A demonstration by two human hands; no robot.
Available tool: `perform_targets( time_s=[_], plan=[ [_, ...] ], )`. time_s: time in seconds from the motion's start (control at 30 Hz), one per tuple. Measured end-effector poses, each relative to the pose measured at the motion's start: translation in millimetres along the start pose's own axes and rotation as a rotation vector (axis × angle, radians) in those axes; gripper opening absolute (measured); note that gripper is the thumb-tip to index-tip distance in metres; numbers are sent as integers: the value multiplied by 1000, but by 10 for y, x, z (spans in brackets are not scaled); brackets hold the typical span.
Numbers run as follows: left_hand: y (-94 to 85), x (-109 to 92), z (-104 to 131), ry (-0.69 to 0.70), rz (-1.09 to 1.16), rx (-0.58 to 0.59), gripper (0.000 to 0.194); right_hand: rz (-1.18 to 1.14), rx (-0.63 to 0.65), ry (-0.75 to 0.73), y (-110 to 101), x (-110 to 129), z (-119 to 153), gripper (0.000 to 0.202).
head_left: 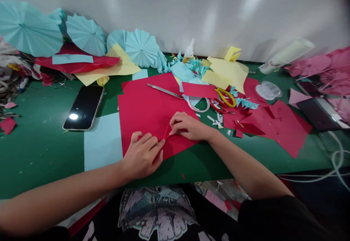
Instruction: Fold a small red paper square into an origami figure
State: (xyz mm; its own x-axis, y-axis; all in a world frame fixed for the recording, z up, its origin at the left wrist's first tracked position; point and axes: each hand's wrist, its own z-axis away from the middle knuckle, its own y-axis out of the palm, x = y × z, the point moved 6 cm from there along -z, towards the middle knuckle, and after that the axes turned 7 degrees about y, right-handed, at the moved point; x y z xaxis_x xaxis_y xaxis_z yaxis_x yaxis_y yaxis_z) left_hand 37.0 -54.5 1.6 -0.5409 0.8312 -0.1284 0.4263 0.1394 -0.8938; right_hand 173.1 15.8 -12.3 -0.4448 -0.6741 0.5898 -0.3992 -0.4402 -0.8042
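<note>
A small folded piece of red paper (167, 131) is between my hands, over larger red sheets (144, 113) lying flat. My right hand (187, 126) pinches its upper right side with thumb and fingertips. My left hand (144, 153) is curled at its lower left end, fingertips closed on the edge; the thumb is partly hidden. A silver craft knife (164, 91) lies on the red sheets beyond my hands. Right of it are a roll of white tape (199, 105), a red paper strip (199, 90) and scissors with yellow handles (226, 98).
On the green table (41, 153), a phone (84, 108) lies left, beside a light blue sheet (102, 140). Pleated blue paper rosettes (141, 47) lean against the grey wall (177, 11). Red scraps (290, 124), a clear plastic lid (268, 90) and a white cable (337, 153) are right.
</note>
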Motion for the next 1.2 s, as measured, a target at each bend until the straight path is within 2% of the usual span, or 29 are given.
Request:
perform_targets(
  time_s=[0.1, 0.17, 0.53, 0.63, 0.8, 0.9, 1.07, 1.2],
  plan=[
    [68, 89, -13, -78, 60, 75, 32, 10, -5, -3, 2, -4, 1, 19],
    [116, 120, -20, -80, 104, 118, 31, 12, -11, -5, 5, -7, 3, 19],
    [143, 108, -35, 120, 1, 128, 30, -22, -39, 26, 18, 5, 3, 13],
    [146, 135, -40, 72, 61, 120, 28, -11, -36, 37, 31, 5, 7, 14],
    [170, 218, -80, -89, 200, 92, 23, 30, -47, 20, 39, 5, 20, 16],
    [177, 219, -107, -118, 205, 69, 21, 43, -55, 16, 31, 6, 19, 16],
    [167, 129, -118, -18, 81, 29, 24, 27, -77, 7, 9, 23, 30, 19],
    [166, 38, -102, 114, -55, 55, 25, 2, -129, -14, -7, 16, 58, 21]
  ],
)
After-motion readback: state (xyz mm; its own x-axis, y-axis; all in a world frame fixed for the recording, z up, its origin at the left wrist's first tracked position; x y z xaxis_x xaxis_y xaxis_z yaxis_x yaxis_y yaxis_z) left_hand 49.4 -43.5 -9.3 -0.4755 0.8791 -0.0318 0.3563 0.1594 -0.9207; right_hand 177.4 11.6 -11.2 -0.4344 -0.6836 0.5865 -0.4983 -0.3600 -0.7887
